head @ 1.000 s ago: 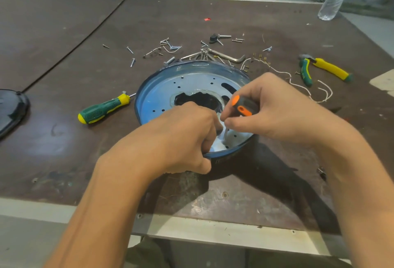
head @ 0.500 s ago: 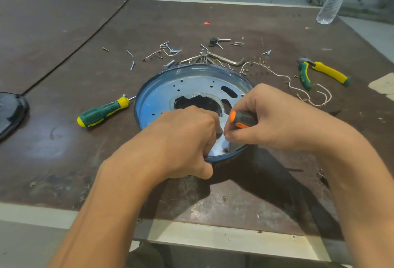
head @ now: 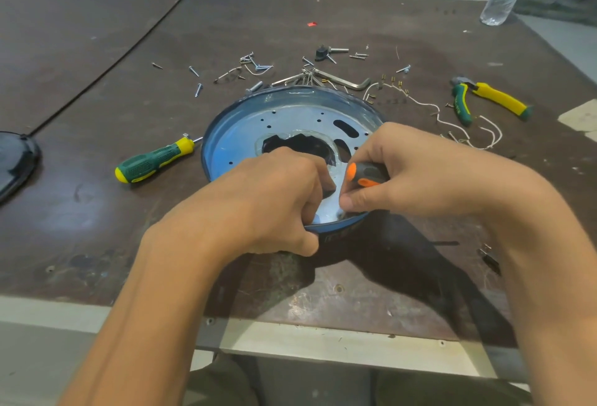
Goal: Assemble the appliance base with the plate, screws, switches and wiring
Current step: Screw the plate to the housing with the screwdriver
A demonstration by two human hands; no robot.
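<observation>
I judge I am driving a screw at the near rim of the blue base [head: 239,134] on the desk [head: 97,211]: my right hand [head: 420,176] grips the orange-and-black screwdriver [head: 366,174], my left hand [head: 274,199] curls over the rim, steadying it, and next comes steady downward turning.

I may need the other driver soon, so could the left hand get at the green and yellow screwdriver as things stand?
Probably yes, once freed. The green and yellow screwdriver lies alone on bare table left of the blue base, but the left hand is gripping the base's near rim.
</observation>
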